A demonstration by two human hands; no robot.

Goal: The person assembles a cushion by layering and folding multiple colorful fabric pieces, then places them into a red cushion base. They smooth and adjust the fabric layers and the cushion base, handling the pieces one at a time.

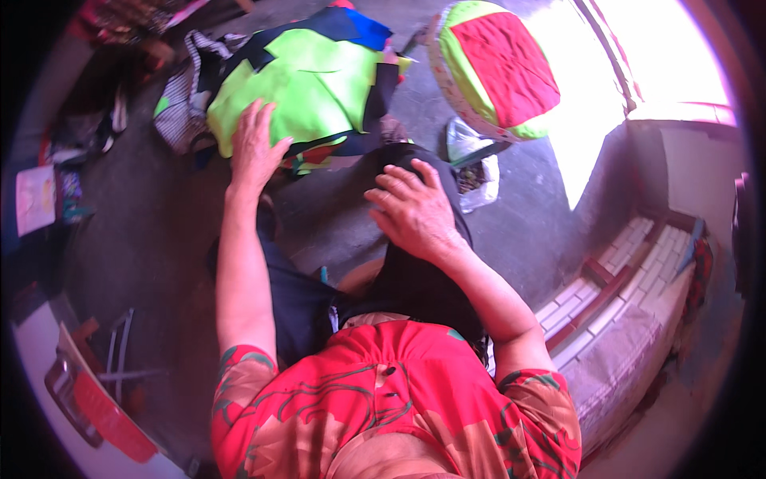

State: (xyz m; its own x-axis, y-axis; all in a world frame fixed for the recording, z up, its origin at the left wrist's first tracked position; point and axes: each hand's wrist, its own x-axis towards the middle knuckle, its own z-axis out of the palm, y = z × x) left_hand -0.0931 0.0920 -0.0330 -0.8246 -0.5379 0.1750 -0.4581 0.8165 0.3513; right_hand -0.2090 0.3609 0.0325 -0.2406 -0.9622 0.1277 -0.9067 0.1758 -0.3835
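Note:
A heap of cut fabric pieces (307,88) lies in front of me, with large lime green pieces on top and black, blue and red ones around them. My left hand (255,148) is at the heap's near left edge, fingers stretched out and thumb apart, over the lime green cloth. Whether its fingertips press on the cloth, I cannot tell. Nothing shows in that hand. My right hand (416,207) is over my right knee in dark trousers (451,188), its fingers spread and holding nothing.
Right of the heap stands a round, padded piece (499,72) covered in red and lime green cloth. A clear plastic bag (481,180) with small dark bits sits below it. A bench with pale slats (622,271) runs along the right; a red chair (112,415) is at lower left.

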